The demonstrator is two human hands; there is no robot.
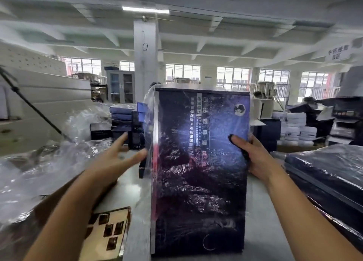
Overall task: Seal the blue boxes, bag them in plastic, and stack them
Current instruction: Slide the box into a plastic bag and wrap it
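A large dark blue box [198, 172] wrapped in a clear plastic bag stands upright on its end in front of me on the table. My right hand [249, 154] grips its right edge, thumb on the printed front face. My left hand [115, 158] is open, fingers spread, just left of the box, with the fingertips at the loose plastic along its left edge. Bagged blue boxes [326, 172] lie stacked at the right. More blue boxes [121, 115] are piled at the back of the table.
A heap of clear plastic bags [39, 168] lies at the left. A sheet of dark stickers [108, 231] sits at the lower left. White bundles [294, 127] and a concrete pillar [145, 60] stand behind. A black tripod leg [33, 107] slants at the left.
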